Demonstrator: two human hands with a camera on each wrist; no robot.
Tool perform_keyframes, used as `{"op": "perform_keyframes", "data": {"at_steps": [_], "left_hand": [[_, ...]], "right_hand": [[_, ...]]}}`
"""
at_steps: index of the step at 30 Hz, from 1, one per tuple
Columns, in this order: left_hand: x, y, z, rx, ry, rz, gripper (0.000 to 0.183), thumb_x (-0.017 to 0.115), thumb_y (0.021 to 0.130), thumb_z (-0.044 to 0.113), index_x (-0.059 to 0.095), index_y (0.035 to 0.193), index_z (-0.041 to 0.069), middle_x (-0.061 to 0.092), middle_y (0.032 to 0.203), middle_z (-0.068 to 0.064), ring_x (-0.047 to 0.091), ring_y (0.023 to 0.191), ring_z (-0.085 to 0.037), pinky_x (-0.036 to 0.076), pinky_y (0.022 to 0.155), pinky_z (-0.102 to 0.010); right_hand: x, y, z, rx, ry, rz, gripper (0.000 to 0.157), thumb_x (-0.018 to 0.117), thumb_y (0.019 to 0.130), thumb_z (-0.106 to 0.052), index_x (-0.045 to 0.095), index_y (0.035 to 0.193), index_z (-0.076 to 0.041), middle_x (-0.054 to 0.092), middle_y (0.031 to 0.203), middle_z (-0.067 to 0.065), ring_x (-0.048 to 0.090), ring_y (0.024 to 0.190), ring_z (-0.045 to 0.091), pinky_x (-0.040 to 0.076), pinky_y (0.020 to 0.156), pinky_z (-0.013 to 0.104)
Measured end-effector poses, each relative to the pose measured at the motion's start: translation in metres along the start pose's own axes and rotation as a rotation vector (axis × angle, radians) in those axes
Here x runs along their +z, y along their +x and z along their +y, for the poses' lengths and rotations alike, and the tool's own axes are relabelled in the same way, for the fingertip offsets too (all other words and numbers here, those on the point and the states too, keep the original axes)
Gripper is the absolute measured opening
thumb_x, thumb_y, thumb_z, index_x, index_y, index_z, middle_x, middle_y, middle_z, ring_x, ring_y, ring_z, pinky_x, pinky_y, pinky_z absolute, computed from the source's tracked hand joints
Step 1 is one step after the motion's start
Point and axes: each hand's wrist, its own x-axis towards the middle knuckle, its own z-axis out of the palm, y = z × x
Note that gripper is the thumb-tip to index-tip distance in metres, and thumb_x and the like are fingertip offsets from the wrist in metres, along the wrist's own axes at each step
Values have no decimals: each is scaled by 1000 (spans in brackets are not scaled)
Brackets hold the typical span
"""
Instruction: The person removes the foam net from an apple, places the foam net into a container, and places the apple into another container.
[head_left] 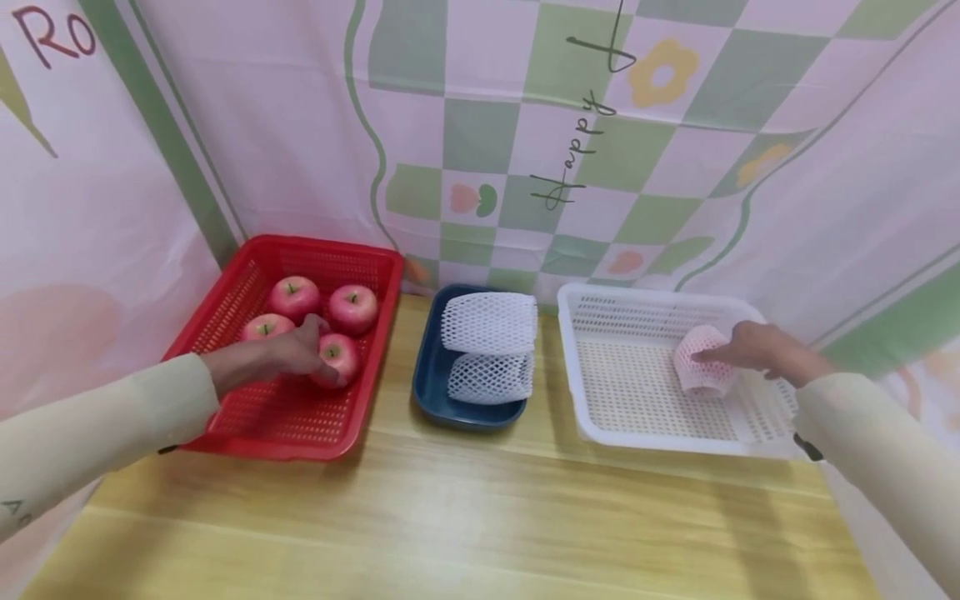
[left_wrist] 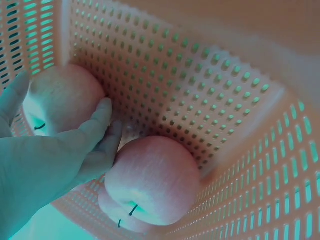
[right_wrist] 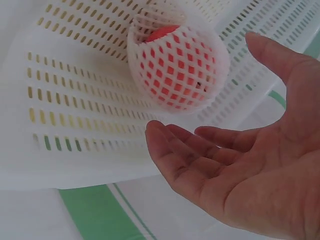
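In the red basket, my left hand has its thumb and fingers around the front right apple. The left wrist view shows the thumb on one side of that apple and the fingertips on the other. Another apple lies beside the fingers. On the right, an apple in a pinkish-white foam net sits in the white basket. My right hand is beside it; the right wrist view shows the fingers spread and apart from the netted apple.
Several more apples, among them a back right apple, lie in the red basket. Between the baskets, a dark blue tray bears white foam nets. All stand on a wooden table against a printed cloth.
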Motion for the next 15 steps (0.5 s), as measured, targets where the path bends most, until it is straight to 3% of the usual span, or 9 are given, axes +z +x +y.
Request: {"op": "perform_keyframes", "data": {"at_steps": [6, 9, 12, 15], "left_hand": [[-7, -3, 6, -33, -7, 21, 97, 79, 94, 25, 12, 155, -9, 38, 150, -32, 42, 137, -45, 36, 119, -64], [-10, -4, 6, -10, -20, 33, 96, 79, 93, 24, 12, 154, -8, 35, 150, -32, 38, 138, -45, 35, 120, -64], [-10, -4, 7, 7, 4, 71, 93, 79, 94, 22, 14, 153, -6, 39, 146, -31, 43, 133, -45, 41, 116, -63], [-10, -6, 8, 69, 30, 111, 89, 79, 95, 18, 16, 152, -8, 42, 144, -33, 47, 132, -44, 41, 116, -63]], "right_hand": [[1, 3, 6, 17, 55, -41, 103, 61, 100, -62, 28, 130, 31, 41, 129, 53, 54, 112, 66, 62, 80, 57], [2, 5, 10, 36, 76, -48, 102, 61, 99, -63, 29, 128, 29, 43, 128, 51, 56, 110, 64, 61, 80, 56], [3, 7, 12, 62, 101, -61, 105, 62, 98, -65, 28, 130, 29, 43, 129, 50, 57, 110, 61, 61, 80, 56], [3, 11, 14, 75, 127, -77, 111, 64, 96, -66, 25, 134, 31, 42, 131, 49, 57, 110, 60, 60, 81, 55]]}}
